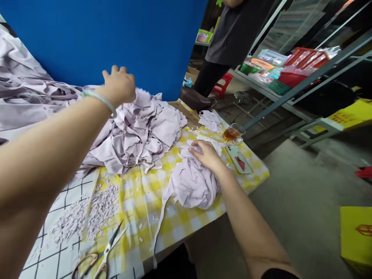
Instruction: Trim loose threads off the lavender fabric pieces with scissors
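Note:
My left hand reaches out above a big heap of pale lilac fabric pieces on the table; its fingers are loosely spread and nothing shows in them. A pale green bangle sits on that wrist. My right hand rests flat, fingers stretched, on a smaller bundle of the same lilac cloth near the table's right edge. A long strap hangs from this bundle over the front edge.
Scissors lie at the front beside a spread of tiny fabric snippets on the yellow checked tablecloth. A glass of tea and a phone lie by the right edge. A person in dark clothes stands behind, near shelves.

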The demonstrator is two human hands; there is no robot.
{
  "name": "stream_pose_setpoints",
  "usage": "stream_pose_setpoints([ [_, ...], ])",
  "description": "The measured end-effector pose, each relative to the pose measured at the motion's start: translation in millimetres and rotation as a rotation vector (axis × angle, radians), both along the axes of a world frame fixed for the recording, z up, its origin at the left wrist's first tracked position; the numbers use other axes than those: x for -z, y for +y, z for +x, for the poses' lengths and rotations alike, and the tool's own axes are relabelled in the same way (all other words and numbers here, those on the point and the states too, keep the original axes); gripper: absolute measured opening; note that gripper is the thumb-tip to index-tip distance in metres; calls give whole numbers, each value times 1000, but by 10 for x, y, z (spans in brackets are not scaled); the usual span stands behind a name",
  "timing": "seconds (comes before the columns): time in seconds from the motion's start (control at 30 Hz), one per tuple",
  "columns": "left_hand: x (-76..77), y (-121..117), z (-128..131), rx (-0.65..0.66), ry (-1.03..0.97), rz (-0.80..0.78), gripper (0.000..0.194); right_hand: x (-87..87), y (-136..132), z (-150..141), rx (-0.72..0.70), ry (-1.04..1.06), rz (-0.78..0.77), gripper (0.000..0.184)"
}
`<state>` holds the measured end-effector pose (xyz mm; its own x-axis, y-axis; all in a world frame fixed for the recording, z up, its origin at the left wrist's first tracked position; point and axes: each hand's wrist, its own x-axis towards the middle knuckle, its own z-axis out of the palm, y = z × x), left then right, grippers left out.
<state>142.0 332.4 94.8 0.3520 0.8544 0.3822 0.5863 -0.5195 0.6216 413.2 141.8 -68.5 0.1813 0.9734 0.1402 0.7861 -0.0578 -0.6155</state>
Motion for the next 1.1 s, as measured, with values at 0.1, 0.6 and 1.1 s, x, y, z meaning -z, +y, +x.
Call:
stream_pose_setpoints([
  [0.1,516,-328,58,73,108,148,57,104,83,-11,-45,-101,-77,53],
  [0.6,1525,-2358,160,456,491,-409,5,-3,-472,-134,-358,-168,110,36],
  [1.1,236,-3101,-345,864,-405,-1249,7,-67,-489,-202,-178,-19,36,48],
])
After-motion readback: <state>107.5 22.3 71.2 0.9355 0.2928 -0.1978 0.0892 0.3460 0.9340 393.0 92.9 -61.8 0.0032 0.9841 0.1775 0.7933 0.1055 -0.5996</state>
